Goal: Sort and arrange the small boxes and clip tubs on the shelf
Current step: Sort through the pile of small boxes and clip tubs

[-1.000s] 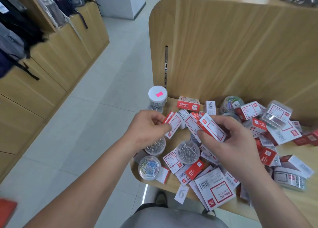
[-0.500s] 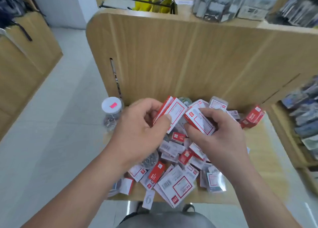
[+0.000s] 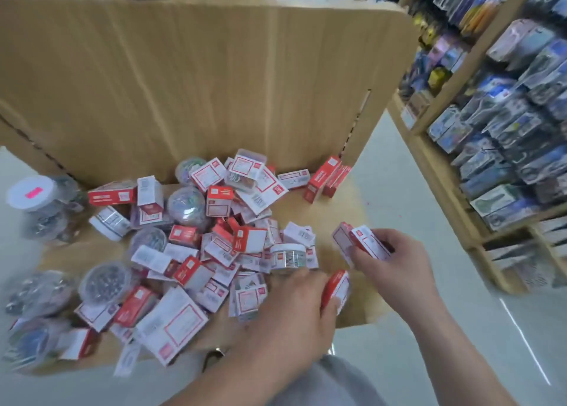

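Blur smeared the heap of red-and-white cardboard boxes and clear tubs [image 3: 184, 235] on the wooden shelf [image 3: 325, 215]. Your left hand [image 3: 291, 316] gripped a half-hidden red-and-white box [image 3: 337, 287], pointing 1 o'clock. Your right hand [image 3: 399, 261], at the heap's 3 o'clock, pinched perhaps two matching boxes [image 3: 365, 243], lying 10-to-4 o'clock.

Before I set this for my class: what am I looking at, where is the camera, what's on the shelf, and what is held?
No machine here: these are a person's two bare hands, filmed by one wide-angle camera worn on the head, looking down. The wooden shelf carries a jumbled pile of boxes and clear clip tubs, plus a tall white-lidded tub at the left. The left hand grips one red box; the right hand holds two similar boxes above the shelf's bare right side.
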